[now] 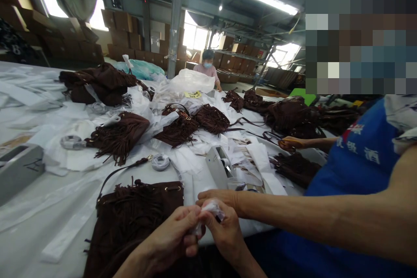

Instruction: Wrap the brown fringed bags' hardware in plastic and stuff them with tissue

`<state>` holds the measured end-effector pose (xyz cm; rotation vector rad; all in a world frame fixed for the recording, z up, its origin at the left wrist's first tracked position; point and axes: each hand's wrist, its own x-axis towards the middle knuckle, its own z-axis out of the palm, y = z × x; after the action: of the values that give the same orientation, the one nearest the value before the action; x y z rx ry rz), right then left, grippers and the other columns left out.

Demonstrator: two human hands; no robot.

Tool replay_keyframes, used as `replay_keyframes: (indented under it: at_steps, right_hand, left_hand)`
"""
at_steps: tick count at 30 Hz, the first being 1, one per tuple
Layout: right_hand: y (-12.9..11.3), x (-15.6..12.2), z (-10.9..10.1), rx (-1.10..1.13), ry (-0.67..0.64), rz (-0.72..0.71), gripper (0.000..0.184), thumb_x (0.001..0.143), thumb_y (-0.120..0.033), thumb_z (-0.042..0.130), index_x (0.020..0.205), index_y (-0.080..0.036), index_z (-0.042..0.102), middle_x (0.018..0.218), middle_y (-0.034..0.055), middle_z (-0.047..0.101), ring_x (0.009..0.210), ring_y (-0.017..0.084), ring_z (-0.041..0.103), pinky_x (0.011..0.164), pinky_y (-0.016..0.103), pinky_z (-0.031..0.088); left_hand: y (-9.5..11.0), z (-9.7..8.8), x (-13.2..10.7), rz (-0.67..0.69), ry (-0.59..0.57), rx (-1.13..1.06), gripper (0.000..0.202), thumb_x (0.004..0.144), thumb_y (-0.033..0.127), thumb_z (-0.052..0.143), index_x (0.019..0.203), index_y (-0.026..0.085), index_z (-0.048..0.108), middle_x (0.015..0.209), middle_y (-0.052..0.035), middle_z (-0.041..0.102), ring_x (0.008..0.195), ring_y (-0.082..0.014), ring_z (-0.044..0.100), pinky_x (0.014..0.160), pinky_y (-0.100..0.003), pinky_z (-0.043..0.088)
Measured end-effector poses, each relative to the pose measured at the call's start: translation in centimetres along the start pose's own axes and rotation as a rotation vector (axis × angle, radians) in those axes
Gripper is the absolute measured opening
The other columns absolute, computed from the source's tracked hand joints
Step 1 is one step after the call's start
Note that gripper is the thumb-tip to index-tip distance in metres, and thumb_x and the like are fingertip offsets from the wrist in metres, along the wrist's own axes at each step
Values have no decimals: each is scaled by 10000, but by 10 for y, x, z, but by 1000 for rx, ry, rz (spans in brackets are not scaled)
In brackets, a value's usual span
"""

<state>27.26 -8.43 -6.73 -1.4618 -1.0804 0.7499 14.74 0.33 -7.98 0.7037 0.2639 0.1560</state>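
Note:
My left hand [172, 236] and my right hand [226, 232] meet at the bottom centre, both with fingers pinched on a small crumpled white wrapper [211, 207]. Just left of them a dark brown fringed suede bag [137, 221] lies flat on the white table, its strap trailing up and away. A co-worker's hand [220, 196] reaches in from the right on a long bare forearm and rests right behind the wrapper, touching or nearly touching my right hand.
The co-worker in a blue apron [352, 169] stands close on the right. Several more brown fringed bags [119, 137], white paper strips, tape rolls [160, 161] and a tape dispenser [221, 163] cover the table. A grey box [18, 167] sits left. Another person [207, 67] works at the far end.

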Motion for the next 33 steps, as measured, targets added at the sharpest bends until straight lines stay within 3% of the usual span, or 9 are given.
replay_keyframes:
  at_steps: [4,11,14,17,20,24,27,30,33]
  right_hand:
    - [2,-6,0,19,16,-8,240,833,-367,641,718,-161,597,613,-21,540,557,106,491,542,209,388]
    - [14,-17,4,61,101,58,284,832,-426,630,753,-154,611,663,-7,551,603,114,483,577,217,405]
    - [22,-27,0,26,63,106,317,789,-442,670,919,-154,643,723,2,598,635,128,514,596,225,422]
    - [36,-42,-26,-151,-38,200,431,750,-446,692,1074,-165,656,727,5,636,632,150,538,588,243,425]
    - [52,-46,-74,-415,128,303,353,799,-485,598,793,-157,731,706,57,679,696,218,603,645,300,456]
    - [62,-7,-137,-543,580,263,475,742,-558,573,904,-144,741,911,131,724,863,296,639,762,364,482]
    - [62,36,-156,-586,540,260,431,718,-552,589,785,-158,750,780,93,719,805,275,634,710,329,475]
    - [64,66,-153,-533,418,295,385,685,-532,633,594,-166,712,584,44,662,665,227,619,616,286,451]
    - [68,76,-147,-474,347,327,356,636,-500,672,567,-153,701,539,32,638,577,185,587,571,267,424]
  left_hand:
    - [3,-3,-4,-19,-88,96,280,874,399,613,887,120,593,657,24,447,433,-20,228,404,-145,285]
    - [-8,6,-1,30,24,334,443,835,570,578,823,127,578,602,45,410,423,-34,274,401,-165,318]
    - [-19,0,2,41,68,321,473,805,604,589,750,136,544,578,51,394,405,-32,253,370,-169,264]
    - [-22,-12,1,91,144,241,449,807,578,606,726,145,516,596,50,412,402,-22,206,359,-172,220]
    - [-19,-25,0,113,198,148,393,833,517,614,750,147,513,636,42,440,422,-19,178,378,-171,224]
    - [-16,-31,1,83,190,54,364,837,475,634,755,141,516,660,26,465,439,-19,174,392,-171,213]
    - [-15,-29,4,74,188,0,348,839,460,641,772,136,530,664,24,469,445,-20,172,403,-171,211]
    - [-13,-25,7,73,188,-42,332,831,441,656,782,134,541,655,24,471,447,-22,175,408,-171,202]
    - [-11,-23,8,86,200,-71,326,826,424,666,758,134,534,644,20,481,444,-20,166,408,-171,189]
